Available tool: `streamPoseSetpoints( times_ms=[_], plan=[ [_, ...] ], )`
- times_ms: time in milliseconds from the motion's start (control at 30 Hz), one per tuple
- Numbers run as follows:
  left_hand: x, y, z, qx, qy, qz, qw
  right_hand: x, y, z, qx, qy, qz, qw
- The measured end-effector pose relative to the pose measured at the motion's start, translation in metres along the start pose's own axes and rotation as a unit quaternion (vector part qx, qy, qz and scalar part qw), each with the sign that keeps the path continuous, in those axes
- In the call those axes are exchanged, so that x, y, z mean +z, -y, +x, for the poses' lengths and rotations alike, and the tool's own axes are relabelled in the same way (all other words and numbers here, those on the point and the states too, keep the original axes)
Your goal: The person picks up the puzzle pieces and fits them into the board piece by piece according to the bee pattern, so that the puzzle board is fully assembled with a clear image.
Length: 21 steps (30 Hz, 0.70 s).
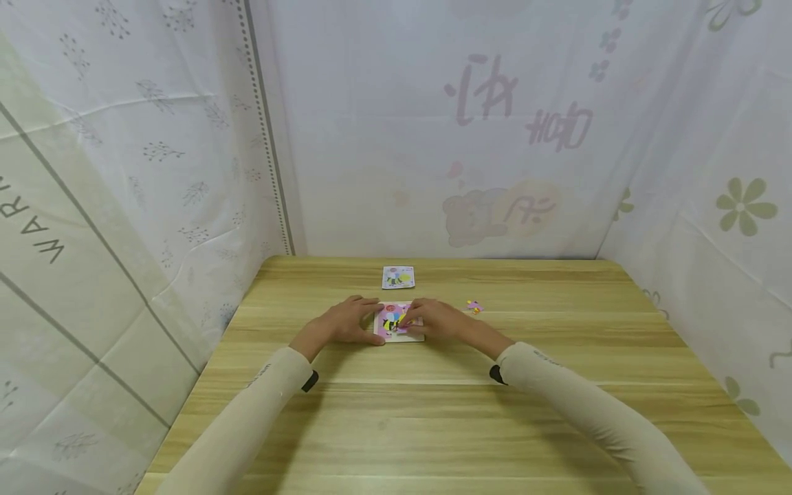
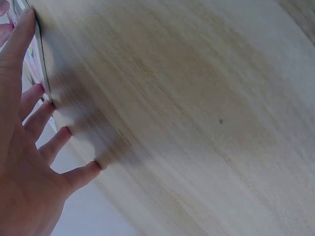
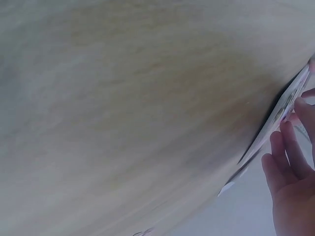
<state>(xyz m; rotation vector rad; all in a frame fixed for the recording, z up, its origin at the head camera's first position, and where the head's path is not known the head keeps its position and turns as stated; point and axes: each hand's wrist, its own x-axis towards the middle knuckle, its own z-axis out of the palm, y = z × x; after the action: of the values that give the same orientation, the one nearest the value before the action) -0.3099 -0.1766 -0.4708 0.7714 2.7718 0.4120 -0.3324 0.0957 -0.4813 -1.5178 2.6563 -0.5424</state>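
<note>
A small jigsaw puzzle board (image 1: 380, 335) with a yellow-and-black bee picture on pink lies on the table. My left hand (image 1: 351, 321) holds its left end, thumb at the near corner and a finger at the far one. In the left wrist view, the left hand (image 2: 24, 142) has its other fingertips spread on the tabletop. My right hand (image 1: 441, 319) reaches over the board's right side, thumb and fingertips together low on the picture. They seem to pinch a small puzzle piece, mostly hidden. In the right wrist view, the right hand (image 3: 293, 172) covers part of the board (image 3: 268, 123).
Behind the board lies a square card (image 1: 398, 277) with a similar bee picture. A few loose pink and yellow puzzle pieces (image 1: 475, 306) sit to the right on the wooden table (image 1: 383, 426). Patterned cloth (image 1: 396, 137) hangs behind and at both sides.
</note>
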Motion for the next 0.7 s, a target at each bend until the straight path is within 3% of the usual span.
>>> streamPoseSetpoints(
  times_ms=[300, 700],
  plan=[
    [0.0014, 0.0002, 0.0011, 0.002, -0.003, 0.002, 1.0, 0.0058, 0.0037, 0.0048, 0.003, 0.02, -0.018, 0.9996],
    [-0.0028, -0.0006, -0.0012, 0.009, -0.001, 0.007, 0.9999, 0.0087, 0.0091, 0.0063, -0.016, 0.018, -0.052, 0.9983]
  ],
)
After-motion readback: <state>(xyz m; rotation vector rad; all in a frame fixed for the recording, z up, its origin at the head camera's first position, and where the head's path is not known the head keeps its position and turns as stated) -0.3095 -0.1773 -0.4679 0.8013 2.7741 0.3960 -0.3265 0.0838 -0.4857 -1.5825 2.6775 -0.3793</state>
